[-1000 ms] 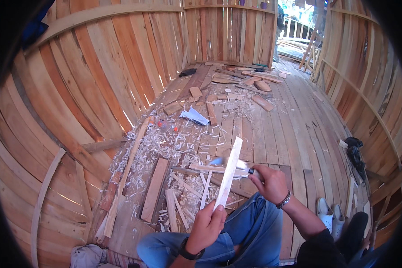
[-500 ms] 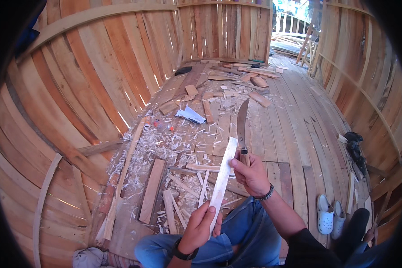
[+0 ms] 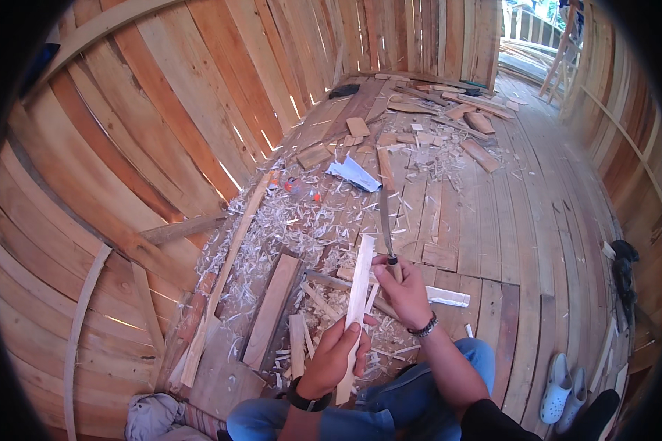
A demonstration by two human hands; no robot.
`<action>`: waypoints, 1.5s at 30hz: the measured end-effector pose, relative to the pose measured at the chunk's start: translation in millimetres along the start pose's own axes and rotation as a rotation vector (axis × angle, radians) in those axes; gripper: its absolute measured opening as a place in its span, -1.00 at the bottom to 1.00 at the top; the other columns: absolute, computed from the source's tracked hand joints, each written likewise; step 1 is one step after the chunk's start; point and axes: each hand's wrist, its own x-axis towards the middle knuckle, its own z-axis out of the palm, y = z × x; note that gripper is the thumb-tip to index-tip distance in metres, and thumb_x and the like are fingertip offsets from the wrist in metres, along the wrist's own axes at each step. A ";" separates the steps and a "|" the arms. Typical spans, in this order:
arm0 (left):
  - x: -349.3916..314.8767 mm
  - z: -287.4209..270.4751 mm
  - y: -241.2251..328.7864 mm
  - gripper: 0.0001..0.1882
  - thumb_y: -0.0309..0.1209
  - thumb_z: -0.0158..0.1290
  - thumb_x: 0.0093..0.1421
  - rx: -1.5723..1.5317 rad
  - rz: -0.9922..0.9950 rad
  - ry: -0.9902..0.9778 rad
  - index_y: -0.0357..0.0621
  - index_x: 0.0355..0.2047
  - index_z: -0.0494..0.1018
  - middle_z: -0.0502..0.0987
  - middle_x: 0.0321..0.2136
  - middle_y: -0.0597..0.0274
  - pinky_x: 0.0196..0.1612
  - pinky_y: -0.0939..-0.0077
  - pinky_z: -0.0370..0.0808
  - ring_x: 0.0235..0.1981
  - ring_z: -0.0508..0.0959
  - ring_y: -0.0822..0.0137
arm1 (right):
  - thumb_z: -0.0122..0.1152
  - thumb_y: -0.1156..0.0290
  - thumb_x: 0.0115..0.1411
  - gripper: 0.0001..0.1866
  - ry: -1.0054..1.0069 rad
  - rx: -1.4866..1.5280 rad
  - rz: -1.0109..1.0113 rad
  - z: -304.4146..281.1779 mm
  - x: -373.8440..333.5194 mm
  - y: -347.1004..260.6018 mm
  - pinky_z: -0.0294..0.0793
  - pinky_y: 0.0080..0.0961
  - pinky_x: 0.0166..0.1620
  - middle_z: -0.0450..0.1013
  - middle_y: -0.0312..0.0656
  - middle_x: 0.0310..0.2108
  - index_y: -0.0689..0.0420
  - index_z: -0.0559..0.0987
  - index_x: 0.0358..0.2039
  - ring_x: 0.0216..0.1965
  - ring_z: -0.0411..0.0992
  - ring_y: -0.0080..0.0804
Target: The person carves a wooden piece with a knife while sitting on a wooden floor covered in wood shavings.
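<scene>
My left hand [image 3: 337,356] is wrapped round the lower part of a pale, flat wooden strip [image 3: 361,278]. The strip slants upward, away from my lap. In my right hand [image 3: 407,294] is a knife with a wooden handle and a long, narrow blade [image 3: 385,224]. Its blade points up and away, just right of the strip's upper end. The fingers of my right hand are close to the strip's right edge; whether they touch it I cannot tell. Below the hands, cut wood pieces and chips lie between my legs and a brown wooden block [image 3: 271,312].
Curled shavings [image 3: 272,228] cover the floor at left, beside a long thin batten [image 3: 228,275]. A blue-white sheet [image 3: 354,175] and scattered offcuts [image 3: 480,156] lie farther off. Pale clogs [image 3: 557,389] stand at lower right. Plank walls rise on both sides.
My head view has turned left, so the room shifts right. The knife has come down lower beside the strip, and its blade now stands more upright. Both hands keep their hold.
</scene>
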 end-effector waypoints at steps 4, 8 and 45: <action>13.0 -23.1 -20.4 -0.63 -0.33 -0.35 0.39 -0.050 0.034 0.184 -0.28 0.08 0.22 0.32 -0.56 0.29 -0.60 0.66 0.31 -0.67 0.31 0.52 | 0.18 0.25 0.18 -0.75 -0.170 -0.516 0.026 -31.9 2.4 4.5 0.30 -0.43 -0.54 0.38 -0.21 -0.67 0.16 0.44 -0.27 -0.67 0.38 -0.37; 18.2 -44.0 -39.5 -0.57 -0.39 -0.33 0.38 -0.233 0.011 0.215 -0.14 0.24 0.05 0.34 -0.48 0.23 -0.55 0.68 0.26 -0.62 0.29 0.52 | 0.18 0.18 0.16 -0.72 -0.412 -0.763 -0.032 -20.7 -9.3 21.6 0.37 -0.28 -0.51 0.43 -0.07 -0.61 0.12 0.44 -0.28 -0.60 0.44 -0.14; 34.6 -45.6 -75.1 -0.62 -0.36 -0.29 0.40 -0.249 -0.205 0.328 -0.12 0.20 0.13 0.14 -0.60 0.47 -0.62 0.75 0.09 -0.63 0.10 0.65 | 0.17 0.05 0.13 -0.69 -0.474 -1.094 -0.152 -5.1 -27.2 72.2 0.42 -0.29 -0.56 0.46 -0.16 -0.64 0.04 0.48 -0.42 -0.60 0.48 -0.16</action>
